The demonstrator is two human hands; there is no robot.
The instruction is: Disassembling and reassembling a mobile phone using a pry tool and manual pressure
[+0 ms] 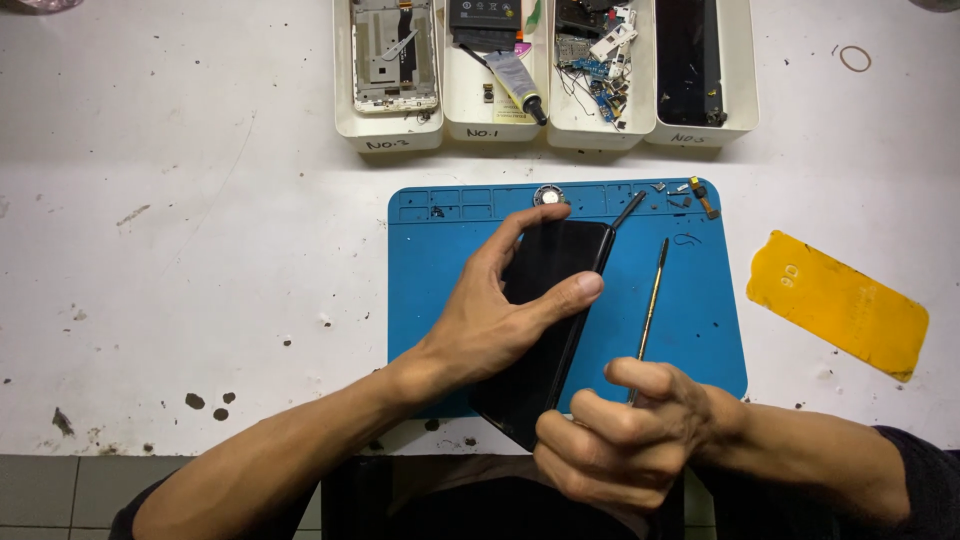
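Observation:
My left hand holds a black phone on its edge above the blue work mat, thumb on the right side and fingers curled over the top left. My right hand is closed at the phone's lower corner. A thin metal rod tool sticks up from between its fingers and points away from me, its tip beside the phone and apart from it.
Several white bins stand behind the mat with a phone frame, a glue tube, circuit parts and a dark screen. On the mat's far edge lie a round metal part, a black stick and small parts. A yellow card lies at right.

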